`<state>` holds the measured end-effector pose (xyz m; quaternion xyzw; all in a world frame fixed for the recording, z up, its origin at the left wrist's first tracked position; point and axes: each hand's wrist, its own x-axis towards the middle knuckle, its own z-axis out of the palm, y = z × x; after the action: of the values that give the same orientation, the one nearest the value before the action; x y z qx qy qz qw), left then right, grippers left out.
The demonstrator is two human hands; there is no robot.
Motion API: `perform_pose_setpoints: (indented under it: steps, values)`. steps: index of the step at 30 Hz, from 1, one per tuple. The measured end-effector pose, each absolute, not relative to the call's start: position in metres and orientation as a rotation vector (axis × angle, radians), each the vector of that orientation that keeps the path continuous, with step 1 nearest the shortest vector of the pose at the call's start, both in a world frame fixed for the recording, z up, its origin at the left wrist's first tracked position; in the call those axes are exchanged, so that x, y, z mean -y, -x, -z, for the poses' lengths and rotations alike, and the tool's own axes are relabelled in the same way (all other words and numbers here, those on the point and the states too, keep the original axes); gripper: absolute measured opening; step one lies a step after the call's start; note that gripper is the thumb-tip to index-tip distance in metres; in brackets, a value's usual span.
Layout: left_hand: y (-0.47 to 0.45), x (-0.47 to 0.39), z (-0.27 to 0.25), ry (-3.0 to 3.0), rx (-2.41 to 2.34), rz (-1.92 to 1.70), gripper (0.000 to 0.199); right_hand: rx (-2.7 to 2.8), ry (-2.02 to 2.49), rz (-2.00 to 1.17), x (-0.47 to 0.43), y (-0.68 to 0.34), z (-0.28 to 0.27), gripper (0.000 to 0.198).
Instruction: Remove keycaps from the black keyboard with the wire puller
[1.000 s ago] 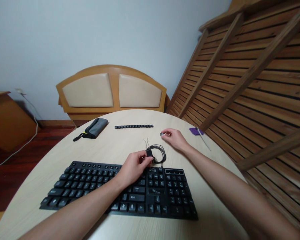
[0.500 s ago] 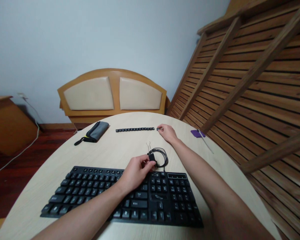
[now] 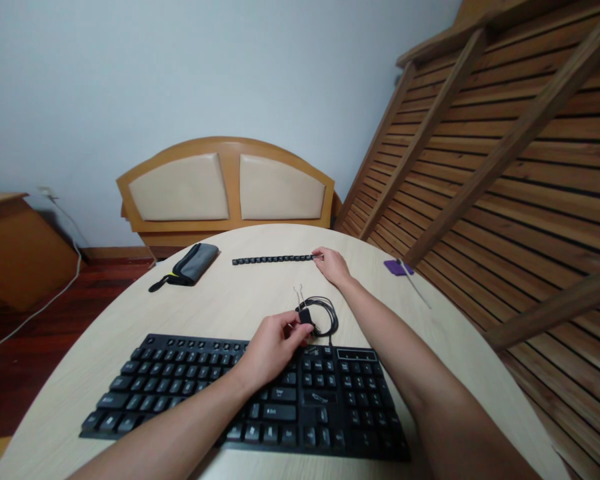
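Observation:
A wire keycap puller (image 3: 305, 316) with a black handle is pinched in my left hand (image 3: 273, 347), its two wire prongs pointing away from me. That hand hovers over the top edge of a black keyboard (image 3: 321, 399). Farther out, my right hand (image 3: 333, 267) has its fingertips closed on a small black keycap (image 3: 317, 257) at the right end of a row of keycaps (image 3: 273, 259). The fingers partly hide this keycap. Beside the puller lies the keyboard's coiled black cable (image 3: 336, 319).
A grey and black folded cloth or pouch (image 3: 200, 262) lies at the table's far left. On the right are a purple cloth (image 3: 397, 267) and a thin stick-like tool (image 3: 420, 292). Beyond the round table (image 3: 180, 312) stand a headboard (image 3: 234, 180) and a leaning slatted wooden frame (image 3: 473, 160).
My right hand has shifted slightly left, bringing its keycap up to the row's end and closing the gap. My left hand stays almost still with the keycap puller.

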<state>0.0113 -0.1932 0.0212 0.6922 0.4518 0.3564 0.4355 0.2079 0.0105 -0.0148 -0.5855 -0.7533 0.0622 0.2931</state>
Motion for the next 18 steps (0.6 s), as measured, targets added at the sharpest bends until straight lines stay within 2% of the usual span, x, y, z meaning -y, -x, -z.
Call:
perform_pose_setpoints:
  steps: [4,12,18]
  values:
    - [-0.011,0.192,-0.019,-1.725,-1.113,-0.897,0.029,2.003,1.55,-0.17,-0.011,-0.208,0.015,0.024]
    - [-0.011,0.192,-0.02,-1.712,-1.117,-0.883,0.03,2.036,1.565,-0.2,0.032,-0.226,-0.001,0.044]
    - [-0.01,0.192,-0.021,-1.712,-1.113,-0.869,0.029,2.157,1.493,-0.361,0.12,-0.24,-0.028,0.016]
